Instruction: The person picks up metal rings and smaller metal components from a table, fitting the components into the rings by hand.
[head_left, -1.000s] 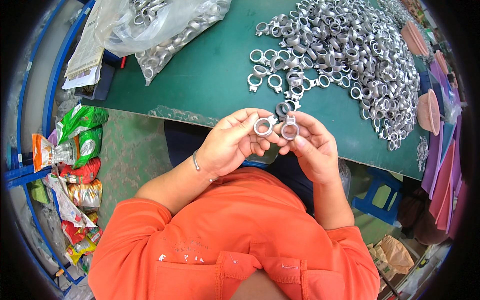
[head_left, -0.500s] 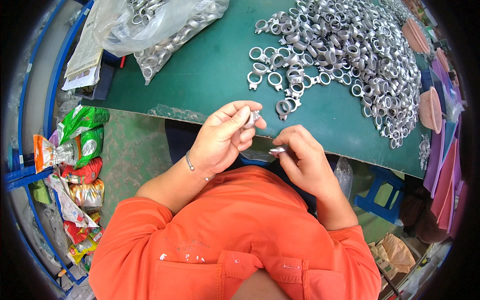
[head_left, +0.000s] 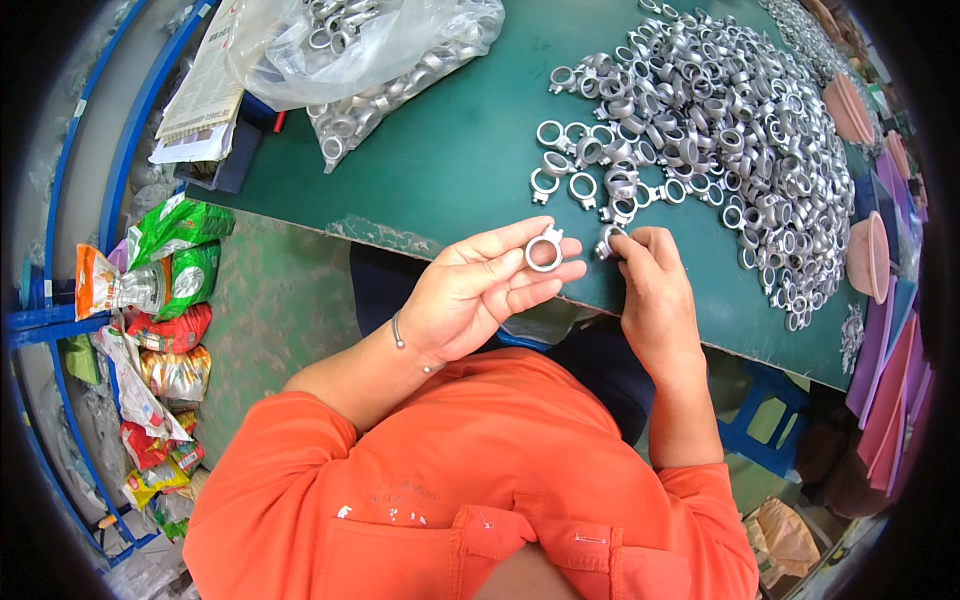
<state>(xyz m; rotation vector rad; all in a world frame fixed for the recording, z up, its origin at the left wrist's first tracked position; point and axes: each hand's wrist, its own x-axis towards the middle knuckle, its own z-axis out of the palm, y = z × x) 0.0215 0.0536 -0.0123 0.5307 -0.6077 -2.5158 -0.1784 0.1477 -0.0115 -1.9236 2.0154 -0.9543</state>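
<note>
My left hand point(head_left: 485, 285), palm up, holds a grey metal ring clamp point(head_left: 533, 264) between thumb and fingers. The ring's round opening and its small lug at the top face up. My right hand point(head_left: 660, 300) is at the table's near edge, thumb and fingertips closed on another metal ring clamp point(head_left: 604, 246). Its curled fingers hide part of their grip. Just beyond, a few more ring clamps point(head_left: 583, 189) lie loose on the green table point(head_left: 430, 170), in front of a large heap of the same rings point(head_left: 735, 140).
A clear plastic bag point(head_left: 380, 75) of rings lies at the back left, beside papers point(head_left: 205, 100) on a dark bin point(head_left: 225, 165). Pink bowls point(head_left: 868, 258) stand along the right. A blue stool point(head_left: 765, 415) is below the table. Colourful packets point(head_left: 175, 235) fill the left shelf.
My right hand has moved up and right, from holding a metal piece near my body to a ring on the table. My left hand has turned its ring to face up. The view has shifted slightly.
</note>
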